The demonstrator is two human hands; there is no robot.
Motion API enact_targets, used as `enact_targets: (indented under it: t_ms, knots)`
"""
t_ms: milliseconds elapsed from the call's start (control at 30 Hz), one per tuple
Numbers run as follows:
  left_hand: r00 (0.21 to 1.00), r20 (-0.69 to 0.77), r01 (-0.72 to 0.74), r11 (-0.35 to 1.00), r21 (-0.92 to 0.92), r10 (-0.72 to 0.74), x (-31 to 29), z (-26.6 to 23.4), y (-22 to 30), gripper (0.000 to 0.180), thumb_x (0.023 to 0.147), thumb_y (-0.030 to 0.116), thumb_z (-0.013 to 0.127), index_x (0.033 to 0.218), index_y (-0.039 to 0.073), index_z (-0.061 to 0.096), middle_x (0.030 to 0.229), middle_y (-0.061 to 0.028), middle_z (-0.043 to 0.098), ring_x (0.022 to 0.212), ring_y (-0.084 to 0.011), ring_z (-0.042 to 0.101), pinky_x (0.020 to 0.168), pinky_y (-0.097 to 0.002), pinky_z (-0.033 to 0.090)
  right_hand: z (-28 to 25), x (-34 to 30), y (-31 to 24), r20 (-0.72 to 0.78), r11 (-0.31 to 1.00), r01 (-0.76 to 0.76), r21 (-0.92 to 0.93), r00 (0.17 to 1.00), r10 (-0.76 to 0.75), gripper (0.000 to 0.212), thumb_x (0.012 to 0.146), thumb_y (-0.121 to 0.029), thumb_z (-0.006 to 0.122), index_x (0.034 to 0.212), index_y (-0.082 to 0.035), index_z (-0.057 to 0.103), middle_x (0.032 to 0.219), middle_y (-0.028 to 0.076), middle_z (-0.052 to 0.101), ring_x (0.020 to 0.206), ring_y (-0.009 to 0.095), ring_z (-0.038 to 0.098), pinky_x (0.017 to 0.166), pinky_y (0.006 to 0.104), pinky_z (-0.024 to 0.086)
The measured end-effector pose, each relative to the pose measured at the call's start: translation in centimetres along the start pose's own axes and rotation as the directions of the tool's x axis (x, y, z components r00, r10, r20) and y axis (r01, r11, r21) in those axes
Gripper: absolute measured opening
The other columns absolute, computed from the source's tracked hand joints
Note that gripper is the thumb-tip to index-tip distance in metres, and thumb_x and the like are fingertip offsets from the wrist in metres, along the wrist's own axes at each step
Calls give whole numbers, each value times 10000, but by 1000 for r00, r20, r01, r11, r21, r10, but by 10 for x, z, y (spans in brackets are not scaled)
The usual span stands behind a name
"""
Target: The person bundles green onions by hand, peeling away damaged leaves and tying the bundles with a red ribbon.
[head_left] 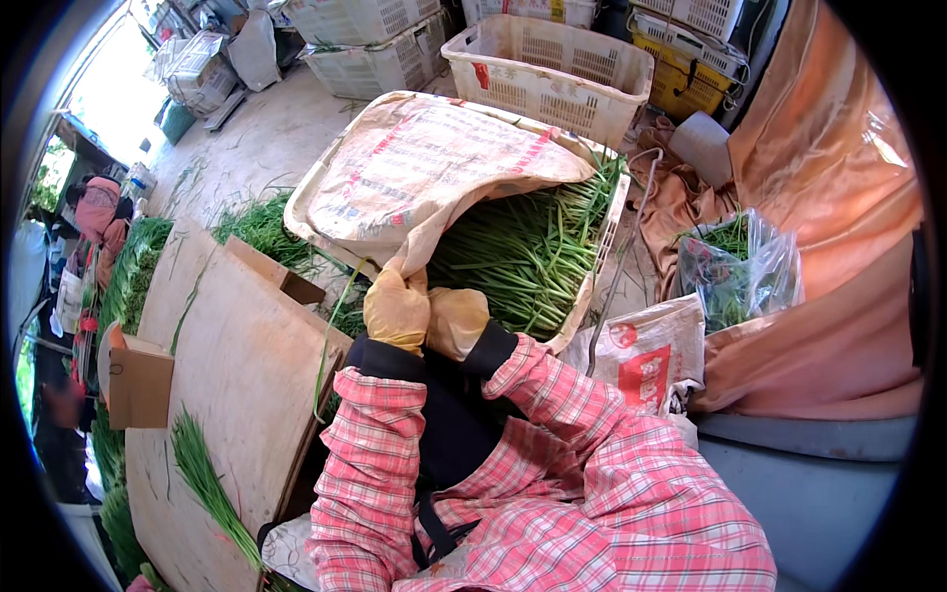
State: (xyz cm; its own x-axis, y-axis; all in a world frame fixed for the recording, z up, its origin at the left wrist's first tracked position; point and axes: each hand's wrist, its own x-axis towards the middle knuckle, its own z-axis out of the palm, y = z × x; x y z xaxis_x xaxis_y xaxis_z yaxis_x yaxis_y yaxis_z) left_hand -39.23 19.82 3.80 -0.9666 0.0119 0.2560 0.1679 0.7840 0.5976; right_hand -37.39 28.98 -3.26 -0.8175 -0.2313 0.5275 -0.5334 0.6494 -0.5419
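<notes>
Pinching the near corner of a pale woven sheet [424, 163] in the gloved left hand [397, 308], with fingers drawn together on the fabric. With the gloved right hand [459, 321] just beside it, back uppermost and fingertips hidden; impossible to tell whether closed on the sheet too. Draped over the far and left part of a pale plastic crate [296, 219], leaving long green stalks [523, 257] exposed toward the right and near side. Likely light, thin and floppy in handling, quick to crease and apt to slide over smooth stems, yet probably hard to tear, judging by the woven look. Best taken by a corner or a bunched fold of the hem, for a surer grip through gloves. As for the stalks, probably bendy, a little slippery and easily bruised; better kept clear of hard pressing. Printed on the sheet in rows of small dark characters with slanting red strips, too small and creased to read surely. Marked in bolder red, with a round emblem and a solid block, on the printed sack [646, 360] right of the crate. Also visible, a red patch [480, 76] on the open crate [547, 99] behind.
</notes>
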Motion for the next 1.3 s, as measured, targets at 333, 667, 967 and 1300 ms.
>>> enact_targets:
  t_ms: [333, 667, 967, 1300]
  knots:
    - [942, -169, -253, 945, 208, 289, -2, -21, 6, 183, 807, 217, 588, 748, 44, 591, 646, -153, 585, 593, -343, 583, 524, -439, 439, -13, 11, -18, -216, 971, 141, 195, 972, -97, 168, 638, -227, 682, 667, -77, 611, 640, 124, 584, 580, 320, 582, 502, 407, 450]
    - [783, 207, -597, 802, -16, 587, 32, -136, 167, 308, 848, 205, 490, 1093, 50, 593, 1067, -90, 614, 928, -229, 606, 825, -369, 484, -140, 81, -59, -444, 877, 362, 314, 873, -202, 195, 728, -104, 645, 910, -44, 611, 851, 147, 622, 751, 304, 612, 614, 354, 489]
    - [734, -295, -649, 759, -41, 612, -23, -110, 100, 435, 722, 74, 682, 1127, 15, 534, 1125, -166, 565, 1064, -310, 547, 899, -358, 437, -250, 180, 98, -400, 728, 6, -686, 832, -384, 220, 801, -110, 587, 1009, -41, 605, 946, 141, 625, 848, 262, 618, 679, 311, 506]
    - [910, -226, 278, 916, -289, -348, -189, -117, -171, 282, 811, -15, 585, 1091, 14, 562, 1019, -69, 615, 928, -143, 591, 845, -275, 463, -323, -18, 374, -455, 647, -430, 630, 471, 756, 224, 864, -187, 548, 1023, -45, 614, 862, 98, 628, 757, 190, 621, 579, 256, 505]
